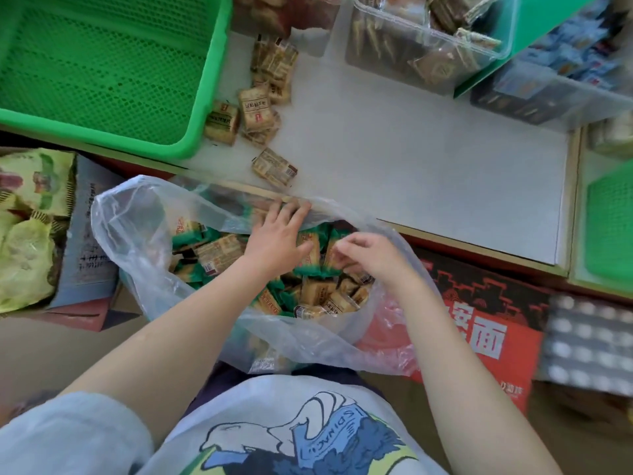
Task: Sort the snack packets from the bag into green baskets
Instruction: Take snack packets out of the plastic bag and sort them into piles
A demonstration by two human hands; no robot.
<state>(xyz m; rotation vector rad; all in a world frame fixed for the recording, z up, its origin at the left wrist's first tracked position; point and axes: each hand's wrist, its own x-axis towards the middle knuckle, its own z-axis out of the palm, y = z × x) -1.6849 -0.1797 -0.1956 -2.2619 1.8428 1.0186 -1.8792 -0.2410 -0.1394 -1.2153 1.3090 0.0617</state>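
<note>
1. Bag [137, 228], clear plastic, sits open on the person's lap at the near edge of the desk [428, 159]; it is full of beige and green-ended packets [219, 255].
2. Left hand [277, 234] is in the bag mouth, fingers straight and spread, pressing on packets by the far rim, gripping nothing.
3. Right hand [370, 255] has fingers curled over the packets; looks like a pinch, but I cannot tell if it holds one.
4. To do it well: probably take one kind at a time, lift clear of the plastic, carry far left to the basket [102, 73].
5. Loose packets [260, 108] lie on the desk beside the basket, outside it.
6. Obstacles: the floppy bag rim may snag; clear bins [424, 39] far right, red box [479, 320] near right.
</note>
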